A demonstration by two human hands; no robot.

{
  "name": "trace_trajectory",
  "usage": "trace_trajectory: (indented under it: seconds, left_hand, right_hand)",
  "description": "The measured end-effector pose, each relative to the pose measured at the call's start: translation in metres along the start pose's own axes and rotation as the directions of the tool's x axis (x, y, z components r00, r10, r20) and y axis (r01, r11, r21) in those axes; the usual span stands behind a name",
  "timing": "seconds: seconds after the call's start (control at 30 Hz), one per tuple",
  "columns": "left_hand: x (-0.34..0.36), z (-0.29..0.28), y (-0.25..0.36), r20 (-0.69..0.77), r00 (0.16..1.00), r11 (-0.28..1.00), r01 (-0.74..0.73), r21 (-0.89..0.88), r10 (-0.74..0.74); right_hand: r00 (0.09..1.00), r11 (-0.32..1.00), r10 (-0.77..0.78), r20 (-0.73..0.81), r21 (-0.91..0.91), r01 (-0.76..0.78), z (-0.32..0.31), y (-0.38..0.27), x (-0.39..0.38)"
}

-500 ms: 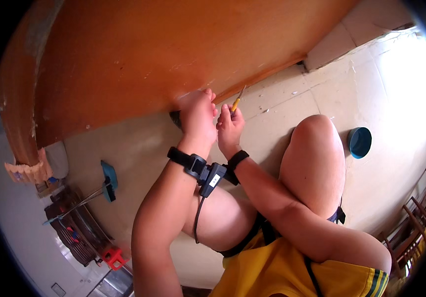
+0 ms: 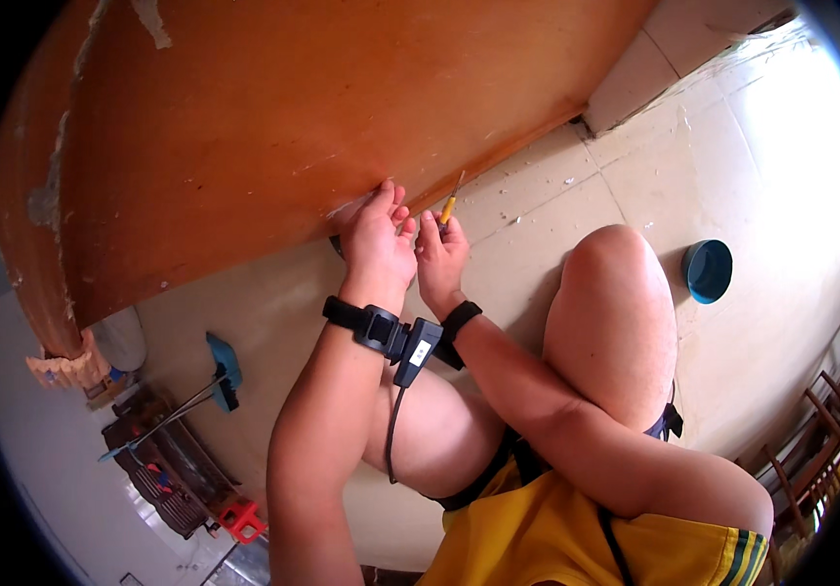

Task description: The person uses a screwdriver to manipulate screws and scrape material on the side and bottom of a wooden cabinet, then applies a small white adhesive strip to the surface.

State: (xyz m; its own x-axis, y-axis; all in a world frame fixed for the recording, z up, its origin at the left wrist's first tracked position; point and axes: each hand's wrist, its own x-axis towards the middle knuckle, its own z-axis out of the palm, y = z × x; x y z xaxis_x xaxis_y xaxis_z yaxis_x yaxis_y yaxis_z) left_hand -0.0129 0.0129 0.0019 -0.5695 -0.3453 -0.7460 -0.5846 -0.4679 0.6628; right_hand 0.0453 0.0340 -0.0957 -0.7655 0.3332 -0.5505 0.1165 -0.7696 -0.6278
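Observation:
My left hand (image 2: pixel 378 239) is at the lower part of an orange-brown wooden panel (image 2: pixel 293 107), fingertips against it and slightly curled apart, with nothing visible held in them. A whitish scraped streak (image 2: pixel 344 208) shows on the panel beside these fingers. Just to the right, my right hand (image 2: pixel 441 257) grips a thin tool (image 2: pixel 449 205) by its yellow handle, its narrow metal tip pointing up toward the panel's bottom edge.
A blue bowl (image 2: pixel 707 271) sits on the tiled floor (image 2: pixel 639 166) right of my bent knee (image 2: pixel 610 313). Wooden chairs (image 2: pixel 830 420) line the right. At left are a blue dustpan (image 2: pixel 225 366), a dark rack (image 2: pixel 151 459) and a red stool (image 2: pixel 241 520). Small debris lies along the panel.
Both hands have shifted slightly left in the view, and the fingers of my left hand look more spread. The tool's tip appears a little further left, still held in my right hand.

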Motion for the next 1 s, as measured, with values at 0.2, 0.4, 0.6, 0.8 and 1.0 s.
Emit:
trace_trajectory:
  seconds: [0.2,0.4,0.6,0.8,1.0]
  left_hand:
    - [0.002,0.009,-0.003,-0.056,0.998,0.996,0.027,-0.079,-0.032]
    - [0.004,0.007,-0.006,-0.037,0.999,0.999,0.000,-0.043,-0.001]
    - [0.014,0.002,-0.013,-0.051,0.997,0.997,0.060,0.055,-0.057]
    - [0.021,-0.020,-0.016,-0.018,0.982,0.949,0.188,0.252,-0.190]
    - [0.007,-0.019,-0.007,0.017,0.995,0.974,-0.102,0.202,0.101]
  right_hand:
    - [0.999,1.000,-0.008,0.038,-0.005,0.008,-0.002,-0.002,0.002]
    - [0.999,0.999,-0.008,0.037,-0.035,0.009,-0.004,-0.002,0.001]
    - [0.999,1.000,-0.007,0.043,0.013,0.006,-0.007,-0.002,0.006]
    - [0.990,0.999,0.047,0.134,0.009,-0.049,-0.001,-0.014,-0.006]
    - [0.980,0.968,-0.122,0.159,-0.200,0.153,-0.004,-0.007,-0.006]
